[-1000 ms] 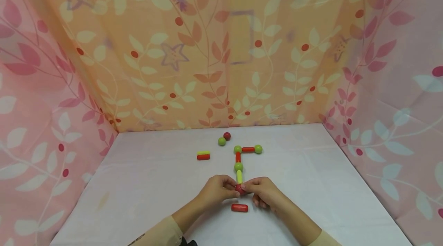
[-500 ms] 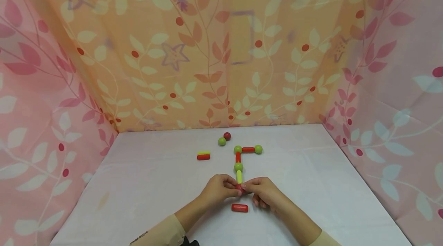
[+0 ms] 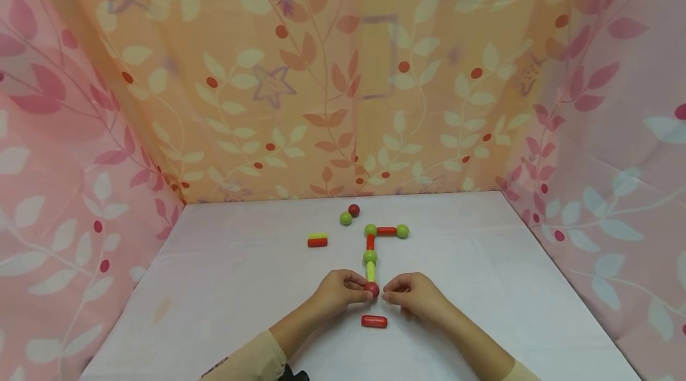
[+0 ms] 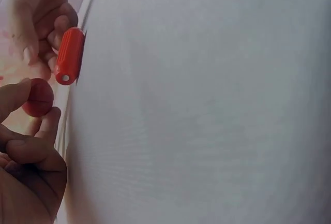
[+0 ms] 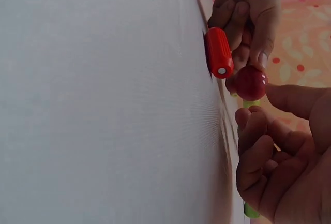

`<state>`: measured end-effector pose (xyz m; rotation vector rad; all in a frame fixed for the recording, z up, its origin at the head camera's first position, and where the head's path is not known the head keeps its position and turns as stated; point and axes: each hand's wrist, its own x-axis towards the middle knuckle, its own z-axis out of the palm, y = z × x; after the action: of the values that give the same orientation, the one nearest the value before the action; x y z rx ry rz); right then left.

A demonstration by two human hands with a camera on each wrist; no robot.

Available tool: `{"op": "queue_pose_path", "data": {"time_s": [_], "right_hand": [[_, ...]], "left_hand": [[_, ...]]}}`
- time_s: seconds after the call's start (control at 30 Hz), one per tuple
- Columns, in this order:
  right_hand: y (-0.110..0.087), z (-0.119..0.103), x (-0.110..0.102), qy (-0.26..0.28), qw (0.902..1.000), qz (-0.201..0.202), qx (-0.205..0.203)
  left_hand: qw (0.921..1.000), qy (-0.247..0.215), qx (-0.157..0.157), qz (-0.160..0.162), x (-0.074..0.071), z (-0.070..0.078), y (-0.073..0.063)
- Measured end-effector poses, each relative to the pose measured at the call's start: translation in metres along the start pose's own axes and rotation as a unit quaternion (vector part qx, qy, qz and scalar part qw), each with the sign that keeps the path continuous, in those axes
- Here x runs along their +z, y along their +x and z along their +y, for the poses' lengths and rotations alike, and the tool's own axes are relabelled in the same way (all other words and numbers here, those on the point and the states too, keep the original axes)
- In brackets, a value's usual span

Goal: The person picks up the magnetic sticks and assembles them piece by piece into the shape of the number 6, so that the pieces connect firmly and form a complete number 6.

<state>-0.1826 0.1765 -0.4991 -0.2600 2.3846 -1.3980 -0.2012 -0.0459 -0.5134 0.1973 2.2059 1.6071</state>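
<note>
My left hand (image 3: 336, 293) pinches a red ball (image 3: 372, 290) between thumb and fingers at the near end of a chain of magnetic rods and balls. From that ball a yellow-green rod (image 3: 371, 272) runs away to a green ball (image 3: 370, 256). Beyond it come a red rod (image 3: 370, 243) and a corner green ball (image 3: 370, 230), then another red rod (image 3: 386, 231) pointing right to an end green ball (image 3: 402, 231). Just right of the red ball, my right hand (image 3: 420, 296) holds nothing, its fingers loosely bent. A loose red rod (image 4: 70, 56) lies on the near side.
At the back lie a loose green ball (image 3: 345, 218) and a dark red ball (image 3: 354, 210), side by side. Left of the chain, a yellow-green rod (image 3: 317, 236) and a red rod (image 3: 317, 243) sit together. Patterned cloth walls (image 3: 300, 101) enclose the white table (image 3: 230, 286).
My right hand has let go of the red ball and drawn slightly right. The left hand keeps its pinch on the ball. The head view has shifted slightly.
</note>
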Motion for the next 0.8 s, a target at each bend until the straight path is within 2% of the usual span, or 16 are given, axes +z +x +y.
{"op": "queue_pose_path", "data": {"time_s": [0.17, 0.33, 0.43, 0.8], "right_hand": [[-0.006, 0.004, 0.002, -0.057, 0.9947, -0.039, -0.077], [-0.008, 0.007, 0.004, -0.082, 0.9864, -0.064, -0.127], [-0.009, 0.007, 0.007, -0.091, 0.9834, -0.071, -0.14], [-0.007, 0.003, 0.014, -0.138, 0.9743, -0.068, -0.164]], "left_hand": [[0.9999, -0.015, 0.003, 0.0, -0.003, 0.0, -0.001], [0.9998, -0.02, -0.002, -0.001, -0.006, -0.001, 0.0], [0.9998, -0.016, -0.007, 0.002, -0.006, -0.002, 0.001], [0.9997, -0.024, 0.01, -0.002, -0.005, -0.007, 0.001]]}}
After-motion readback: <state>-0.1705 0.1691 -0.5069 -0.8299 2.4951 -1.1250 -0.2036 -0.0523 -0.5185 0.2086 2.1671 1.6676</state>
